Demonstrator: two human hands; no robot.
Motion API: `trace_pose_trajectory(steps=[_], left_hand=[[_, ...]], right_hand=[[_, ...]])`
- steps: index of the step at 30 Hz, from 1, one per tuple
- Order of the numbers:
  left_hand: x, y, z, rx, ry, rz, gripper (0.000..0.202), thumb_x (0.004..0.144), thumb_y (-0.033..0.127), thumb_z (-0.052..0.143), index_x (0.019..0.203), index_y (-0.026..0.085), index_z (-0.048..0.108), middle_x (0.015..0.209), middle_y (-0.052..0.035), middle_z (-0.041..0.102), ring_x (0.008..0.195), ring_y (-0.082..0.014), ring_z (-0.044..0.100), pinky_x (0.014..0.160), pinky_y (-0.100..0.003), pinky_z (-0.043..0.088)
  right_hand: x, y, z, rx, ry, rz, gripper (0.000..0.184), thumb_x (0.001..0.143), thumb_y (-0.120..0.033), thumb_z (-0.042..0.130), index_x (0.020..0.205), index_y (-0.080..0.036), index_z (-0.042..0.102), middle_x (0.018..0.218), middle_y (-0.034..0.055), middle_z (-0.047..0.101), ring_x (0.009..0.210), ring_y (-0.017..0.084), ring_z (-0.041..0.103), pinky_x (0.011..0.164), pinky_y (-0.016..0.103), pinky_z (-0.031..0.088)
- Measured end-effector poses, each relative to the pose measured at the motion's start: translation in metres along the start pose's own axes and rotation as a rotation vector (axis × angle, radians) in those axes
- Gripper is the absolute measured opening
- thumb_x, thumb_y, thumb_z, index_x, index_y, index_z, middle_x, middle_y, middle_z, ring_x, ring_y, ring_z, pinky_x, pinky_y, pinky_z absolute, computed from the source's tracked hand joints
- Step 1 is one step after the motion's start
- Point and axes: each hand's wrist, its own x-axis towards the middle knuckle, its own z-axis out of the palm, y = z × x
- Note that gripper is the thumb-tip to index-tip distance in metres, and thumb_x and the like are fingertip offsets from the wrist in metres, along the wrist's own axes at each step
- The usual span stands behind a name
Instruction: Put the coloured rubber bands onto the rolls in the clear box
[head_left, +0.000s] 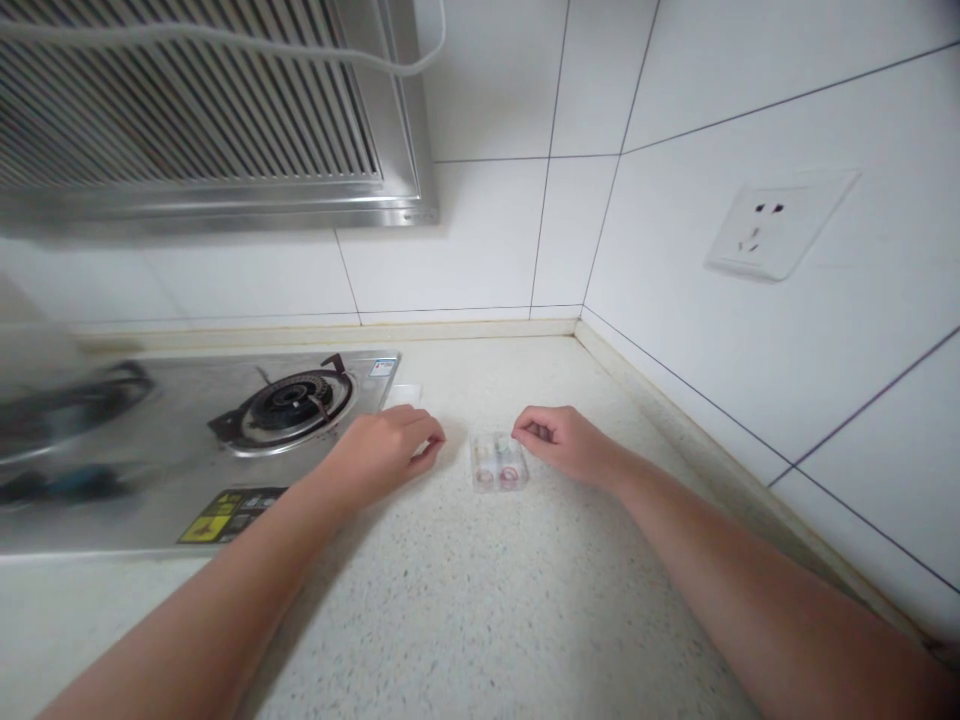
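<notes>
A small clear plastic box point(499, 462) lies on the speckled countertop point(480, 600). It has compartments, and red or pink ring-like shapes show in its near part; the other contents are too blurred to name. To the left of the box, my left hand point(394, 447) hovers with curled fingers, thumb and fingertips close together, apart from the box. Nothing shows between them. My right hand point(562, 438) is at the box's far right corner, its fingers bent inward and pinched. Whether its fingertips touch the box or hold something tiny, I cannot tell.
On the left a steel gas stove point(172, 420) has a black burner point(292, 400) close to my left forearm. A range hood point(405, 205) with a white cable point(300, 50) hangs above. The tiled right wall carries a socket point(780, 225). A small white item point(405, 394) lies beside the stove.
</notes>
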Motion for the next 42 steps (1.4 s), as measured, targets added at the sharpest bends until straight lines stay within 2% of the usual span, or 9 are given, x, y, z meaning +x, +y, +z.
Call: trace_pose_trajectory(steps=[3, 8, 11, 14, 17, 21, 25, 32, 42], left_hand=[[0.003, 0.024, 0.002, -0.211, 0.032, -0.044, 0.015, 0.090, 0.026, 0.053, 0.094, 0.021, 0.067, 0.088, -0.0018, 0.067, 0.076, -0.0156, 0.059, 0.070, -0.028, 0.043], [0.022, 0.056, 0.003, -0.806, 0.150, -0.319, 0.018, 0.088, 0.033, 0.057, 0.086, 0.018, 0.067, 0.079, -0.0021, 0.067, 0.067, -0.0122, 0.053, 0.061, -0.024, 0.040], [0.041, 0.068, -0.005, -1.134, 0.100, -0.443, 0.024, 0.086, 0.039, 0.060, 0.083, 0.015, 0.065, 0.079, -0.0038, 0.066, 0.058, -0.0100, 0.047, 0.050, -0.022, 0.034], [0.055, 0.072, -0.008, -1.261, 0.155, -0.381, 0.026, 0.083, 0.040, 0.065, 0.085, 0.015, 0.064, 0.073, -0.0018, 0.061, 0.055, -0.0088, 0.043, 0.047, -0.021, 0.031], [0.057, 0.068, 0.005, -1.323, 0.298, -0.345, 0.026, 0.084, 0.040, 0.063, 0.087, 0.014, 0.062, 0.082, -0.0032, 0.064, 0.054, -0.0074, 0.042, 0.046, -0.020, 0.030], [0.047, 0.063, 0.029, -1.279, 0.218, -0.370, 0.028, 0.085, 0.041, 0.063, 0.087, 0.013, 0.063, 0.080, -0.0028, 0.063, 0.050, -0.0057, 0.039, 0.046, -0.021, 0.030], [0.041, 0.059, 0.042, -1.218, 0.261, -0.376, 0.026, 0.086, 0.039, 0.062, 0.089, 0.013, 0.064, 0.081, -0.0025, 0.063, 0.052, -0.0064, 0.041, 0.049, -0.021, 0.032], [0.044, 0.054, 0.050, -1.101, 0.334, -0.343, 0.022, 0.088, 0.037, 0.060, 0.090, 0.015, 0.066, 0.082, -0.0028, 0.065, 0.068, -0.0116, 0.051, 0.061, -0.023, 0.038], [0.046, 0.056, 0.054, -1.129, 0.322, -0.326, 0.025, 0.089, 0.039, 0.059, 0.090, 0.015, 0.067, 0.087, -0.0054, 0.067, 0.079, -0.0162, 0.057, 0.071, -0.026, 0.041]], right_hand=[[0.001, 0.001, 0.001, 0.024, 0.027, 0.001, 0.019, 0.090, -0.031, 0.054, 0.084, -0.016, 0.064, 0.063, -0.0024, 0.055, 0.057, 0.009, 0.047, 0.054, 0.022, 0.034], [0.003, 0.000, 0.005, 0.102, 0.051, 0.001, 0.021, 0.091, -0.034, 0.053, 0.088, -0.016, 0.064, 0.066, -0.0012, 0.057, 0.057, 0.010, 0.046, 0.053, 0.023, 0.033], [0.003, -0.002, 0.008, 0.135, 0.074, 0.003, 0.022, 0.093, -0.036, 0.051, 0.090, -0.018, 0.063, 0.066, -0.0018, 0.056, 0.057, 0.010, 0.045, 0.053, 0.023, 0.033], [0.003, -0.003, 0.009, 0.127, 0.089, -0.009, 0.022, 0.093, -0.036, 0.051, 0.088, -0.018, 0.062, 0.066, -0.0019, 0.055, 0.057, 0.010, 0.044, 0.053, 0.023, 0.032], [0.004, -0.004, 0.010, 0.148, 0.093, -0.007, 0.021, 0.093, -0.035, 0.052, 0.088, -0.018, 0.062, 0.065, -0.0016, 0.055, 0.057, 0.010, 0.045, 0.053, 0.024, 0.032], [0.004, -0.008, 0.011, 0.217, 0.106, -0.008, 0.019, 0.093, -0.033, 0.051, 0.091, -0.017, 0.061, 0.067, -0.0006, 0.057, 0.058, 0.010, 0.046, 0.054, 0.024, 0.034], [0.001, -0.016, 0.012, 0.226, 0.078, -0.021, 0.016, 0.092, -0.031, 0.053, 0.093, -0.017, 0.061, 0.067, -0.0015, 0.055, 0.056, 0.009, 0.043, 0.052, 0.024, 0.033], [-0.001, -0.020, 0.015, 0.311, 0.077, -0.014, 0.019, 0.087, -0.031, 0.061, 0.101, -0.019, 0.056, 0.066, -0.0046, 0.052, 0.053, 0.008, 0.042, 0.050, 0.023, 0.032], [0.000, -0.019, 0.013, 0.339, 0.156, 0.021, 0.021, 0.089, -0.039, 0.060, 0.090, -0.019, 0.059, 0.066, -0.0015, 0.057, 0.058, 0.011, 0.051, 0.054, 0.025, 0.038]])
